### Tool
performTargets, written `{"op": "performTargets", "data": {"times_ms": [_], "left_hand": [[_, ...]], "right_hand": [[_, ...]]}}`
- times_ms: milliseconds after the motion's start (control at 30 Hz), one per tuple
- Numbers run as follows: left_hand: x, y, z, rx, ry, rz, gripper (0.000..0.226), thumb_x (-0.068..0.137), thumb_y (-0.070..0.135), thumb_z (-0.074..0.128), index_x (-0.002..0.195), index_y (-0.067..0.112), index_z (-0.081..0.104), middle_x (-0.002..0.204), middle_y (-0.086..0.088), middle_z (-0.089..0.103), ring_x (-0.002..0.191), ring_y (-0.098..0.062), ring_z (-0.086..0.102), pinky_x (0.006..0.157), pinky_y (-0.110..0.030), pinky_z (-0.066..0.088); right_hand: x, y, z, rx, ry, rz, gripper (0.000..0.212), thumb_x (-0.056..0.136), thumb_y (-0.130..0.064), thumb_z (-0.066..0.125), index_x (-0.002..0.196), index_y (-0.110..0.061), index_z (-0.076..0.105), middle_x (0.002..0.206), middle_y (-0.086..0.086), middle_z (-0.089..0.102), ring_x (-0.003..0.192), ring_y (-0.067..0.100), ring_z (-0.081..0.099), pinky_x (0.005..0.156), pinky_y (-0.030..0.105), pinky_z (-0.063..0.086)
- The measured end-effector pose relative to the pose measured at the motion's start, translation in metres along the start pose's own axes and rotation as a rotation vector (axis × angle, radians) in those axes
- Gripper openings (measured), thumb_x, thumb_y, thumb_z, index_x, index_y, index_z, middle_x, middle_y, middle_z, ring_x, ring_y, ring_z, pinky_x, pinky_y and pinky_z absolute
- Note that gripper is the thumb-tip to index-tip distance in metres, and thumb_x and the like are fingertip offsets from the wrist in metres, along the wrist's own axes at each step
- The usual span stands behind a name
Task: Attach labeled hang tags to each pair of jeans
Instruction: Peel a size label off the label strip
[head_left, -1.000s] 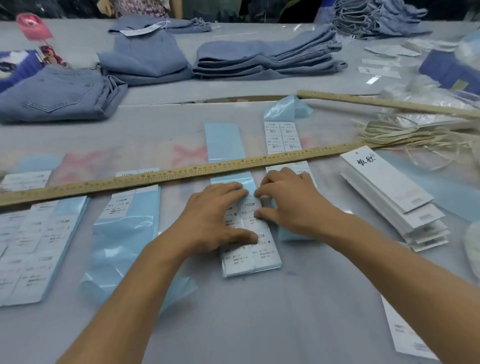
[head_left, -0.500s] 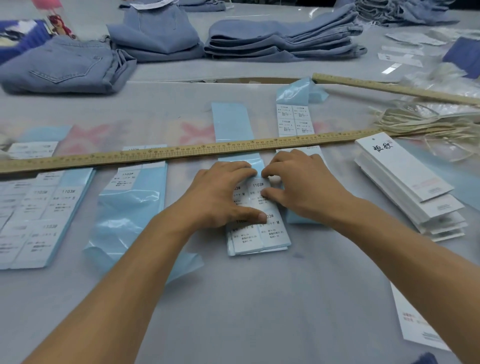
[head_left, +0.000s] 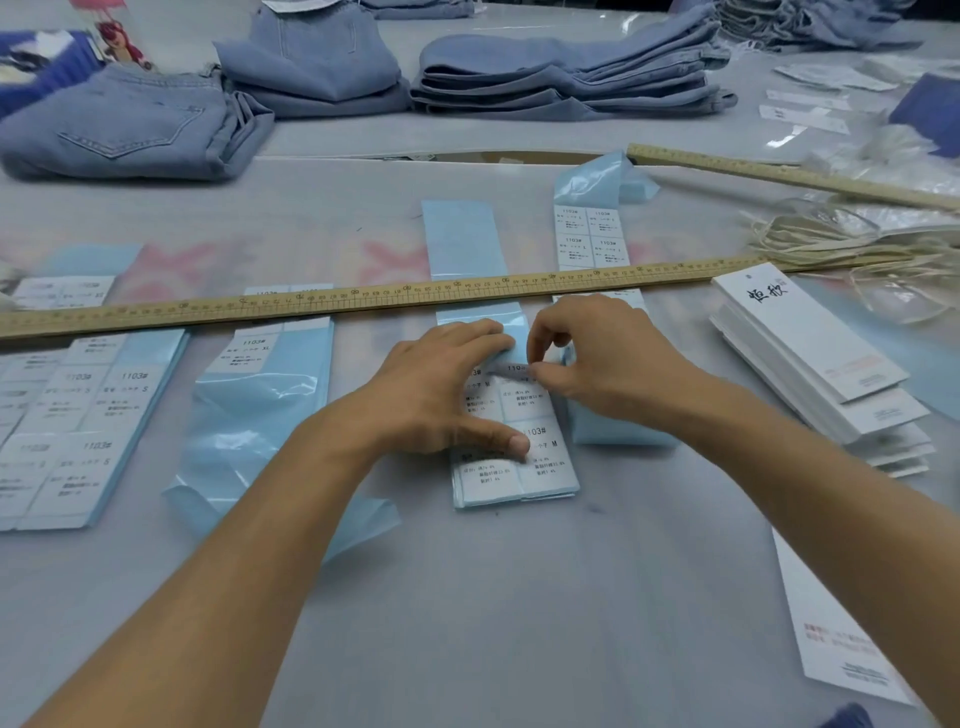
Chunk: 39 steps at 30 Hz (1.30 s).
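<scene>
Pale grey bench (head_left: 519, 597), faint pink marks showing through near its middle. Light blue backing strips (head_left: 462, 234) carrying white labels (head_left: 540, 462) printed in black. Yellow-tan ruler (head_left: 311, 306) with dark tick marks and numbers. White hang tags (head_left: 810, 338) at the right edge, black characters on top, small reddish print lower down. Faded blue jeans (head_left: 124, 119) along the far edge. Cream strings (head_left: 831, 244) far right.

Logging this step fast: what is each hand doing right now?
Left hand: open, pressed flat on the sticker sheet stack.
Right hand: pinched shut on a sticker label, lifted off the sheet.
</scene>
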<state>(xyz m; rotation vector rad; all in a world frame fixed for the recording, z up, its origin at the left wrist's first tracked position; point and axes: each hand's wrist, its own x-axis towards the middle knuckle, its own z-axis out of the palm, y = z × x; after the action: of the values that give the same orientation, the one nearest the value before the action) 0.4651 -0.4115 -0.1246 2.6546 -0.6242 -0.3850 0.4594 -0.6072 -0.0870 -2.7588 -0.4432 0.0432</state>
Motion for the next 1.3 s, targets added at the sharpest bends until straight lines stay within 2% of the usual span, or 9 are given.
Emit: {"op": "performTargets", "data": {"times_ms": [133,267,567,733,833,933,1133,1233,1300], "left_hand": [[-0.001,-0.003,-0.001,-0.011,-0.021,0.009,0.127,0.044,0.093,0.053,0.156,0.041,0.024,0.166,0.02,0.015,0.151,-0.005,0.012,0.12,-0.036,0.013],[-0.001,-0.002,-0.001,0.004,0.014,0.036,0.123,0.047,0.094,0.056,0.154,0.041,0.027,0.161,0.02,0.025,0.147,-0.01,0.022,0.118,-0.039,0.024],[-0.005,0.014,-0.024,0.099,0.032,0.035,0.109,0.069,0.063,0.082,0.158,0.042,0.022,0.166,0.022,0.009,0.152,-0.006,0.009,0.126,-0.032,0.011],[-0.012,0.032,-0.057,0.112,0.184,0.046,0.091,0.071,0.073,0.062,0.153,0.045,0.033,0.157,0.016,0.037,0.142,-0.011,0.033,0.12,-0.037,0.027],[0.024,0.082,-0.061,-0.118,0.472,0.174,0.046,0.079,0.067,0.058,0.119,0.045,0.064,0.109,0.029,0.067,0.1,0.003,0.06,0.085,-0.027,0.05],[0.084,0.143,-0.042,-0.391,0.427,0.093,0.01,0.089,0.043,0.071,0.09,0.033,0.073,0.078,0.015,0.071,0.071,-0.001,0.063,0.061,-0.02,0.048],[0.151,0.204,-0.005,-0.313,0.294,-0.063,0.055,0.093,0.047,0.068,0.137,0.017,0.057,0.133,-0.007,0.059,0.124,-0.026,0.055,0.102,-0.042,0.046],[0.117,0.213,0.002,-0.269,0.479,0.108,0.021,0.091,0.046,0.068,0.104,0.029,0.064,0.106,0.003,0.062,0.1,-0.02,0.06,0.081,-0.038,0.049],[0.076,0.21,0.017,-0.19,0.306,0.205,0.029,0.079,0.065,0.065,0.089,0.038,0.06,0.089,0.017,0.06,0.082,-0.006,0.058,0.068,-0.032,0.046]], "right_hand": [[0.0,0.004,-0.022,0.39,-0.09,0.084,0.009,0.084,-0.015,0.075,0.078,-0.02,0.071,0.085,-0.002,0.074,0.087,0.011,0.068,0.079,0.025,0.053],[-0.003,0.02,-0.042,0.891,-0.064,0.108,0.013,0.09,-0.007,0.069,0.081,-0.016,0.068,0.089,0.004,0.072,0.088,0.012,0.065,0.084,0.031,0.048],[-0.017,0.085,-0.094,1.482,0.634,0.442,0.009,0.093,-0.017,0.064,0.101,-0.019,0.064,0.084,-0.005,0.068,0.083,0.012,0.063,0.082,0.034,0.053],[-0.03,0.12,-0.111,1.469,0.827,0.596,0.005,0.092,-0.016,0.064,0.094,-0.021,0.063,0.073,-0.008,0.067,0.069,0.007,0.062,0.071,0.031,0.05],[-0.039,0.14,-0.12,1.383,0.884,0.657,0.009,0.092,-0.016,0.067,0.089,-0.022,0.061,0.08,-0.006,0.066,0.069,0.007,0.058,0.071,0.031,0.048],[-0.048,0.153,-0.129,1.32,0.942,0.694,0.008,0.092,-0.018,0.067,0.087,-0.023,0.063,0.083,-0.006,0.066,0.071,0.008,0.057,0.073,0.032,0.051],[-0.059,0.163,-0.122,1.407,1.038,0.756,0.006,0.092,-0.018,0.062,0.098,-0.019,0.065,0.085,-0.003,0.065,0.073,0.011,0.055,0.075,0.032,0.05],[-0.065,0.167,-0.121,1.443,1.11,0.741,0.006,0.092,-0.015,0.061,0.096,-0.016,0.064,0.081,-0.002,0.064,0.066,0.01,0.051,0.069,0.031,0.044],[-0.068,0.168,-0.123,1.437,1.142,0.733,0.006,0.091,-0.013,0.06,0.096,-0.015,0.064,0.076,-0.002,0.063,0.059,0.009,0.048,0.067,0.03,0.04]]}}
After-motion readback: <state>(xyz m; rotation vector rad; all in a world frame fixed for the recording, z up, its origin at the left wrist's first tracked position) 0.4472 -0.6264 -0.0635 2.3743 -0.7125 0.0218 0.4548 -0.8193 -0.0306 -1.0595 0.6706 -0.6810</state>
